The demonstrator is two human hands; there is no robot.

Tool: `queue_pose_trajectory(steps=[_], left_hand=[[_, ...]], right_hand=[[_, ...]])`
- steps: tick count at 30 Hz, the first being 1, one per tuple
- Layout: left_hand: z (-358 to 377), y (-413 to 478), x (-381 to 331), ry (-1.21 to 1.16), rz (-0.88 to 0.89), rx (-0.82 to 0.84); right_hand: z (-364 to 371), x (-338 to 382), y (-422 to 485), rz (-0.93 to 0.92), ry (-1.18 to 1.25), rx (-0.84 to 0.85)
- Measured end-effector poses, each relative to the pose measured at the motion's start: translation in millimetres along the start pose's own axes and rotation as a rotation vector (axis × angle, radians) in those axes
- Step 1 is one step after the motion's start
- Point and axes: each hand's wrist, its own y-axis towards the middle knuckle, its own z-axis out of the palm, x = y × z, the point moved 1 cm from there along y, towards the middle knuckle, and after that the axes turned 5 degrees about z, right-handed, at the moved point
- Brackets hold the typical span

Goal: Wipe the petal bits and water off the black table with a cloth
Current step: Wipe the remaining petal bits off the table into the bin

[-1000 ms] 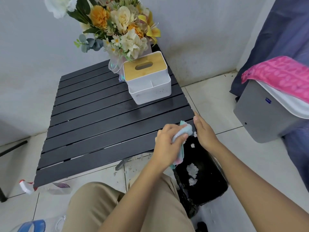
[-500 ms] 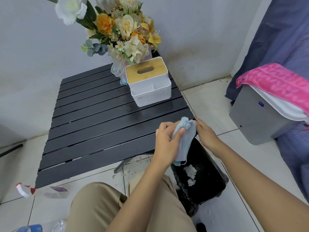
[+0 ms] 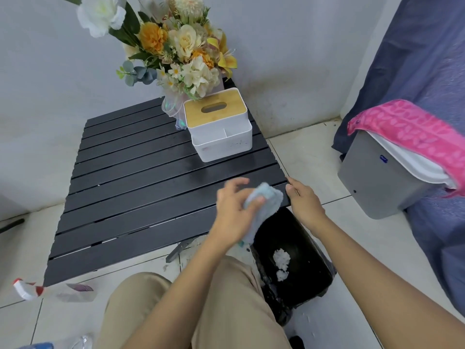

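The black slatted table [image 3: 141, 187] fills the middle of the view, with wet sheen on the slats near the white box. My left hand [image 3: 232, 212] holds a light blue cloth [image 3: 264, 207] over the table's near right corner; the thumb presses the cloth and the other fingers are blurred and partly lifted. The cloth hangs down over the black bin [image 3: 299, 293], where white petal bits [image 3: 281, 260] lie. Fingers straight, my right hand [image 3: 303, 200] rests against the table's right corner edge.
A white tissue box with a wooden lid [image 3: 217, 124] and a flower bouquet [image 3: 176, 51] stand at the table's far right. A grey bin with a pink cloth [image 3: 392, 162] stands to the right. A spray bottle [image 3: 50, 292] lies on the floor at left.
My left hand has lifted the cloth from the table edge over the bin up toward the corner of the tabletop. My right hand has stayed by the corner. The falling petal bits are gone.
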Motion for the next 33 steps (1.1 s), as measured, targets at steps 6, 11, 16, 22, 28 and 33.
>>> queue_pose_trajectory(steps=[6,11,16,22,28,33], left_hand=[[-115,-16,11,-0.571,-0.390,-0.312],[-197,-36,48,-0.512,-0.470,-0.454],[-230,-36,123,0.442,-0.490,-0.565],[-157,-44,168,0.719,-0.424,-0.321],[-218,-73,228,0.841,-0.453,-0.455],[-257,27,252,0.723,-0.633,-0.584]], right_hand=[[31,46,-27,-0.335,-0.095,-0.370],[97,97,-37,-0.523,-0.114,-0.233],[155,125,-36,-0.604,-0.297,-0.098],[198,126,-26,-0.601,-0.663,-0.056],[205,121,-25,-0.658,-0.764,-0.184],[209,122,-22,-0.629,-0.797,-0.177]])
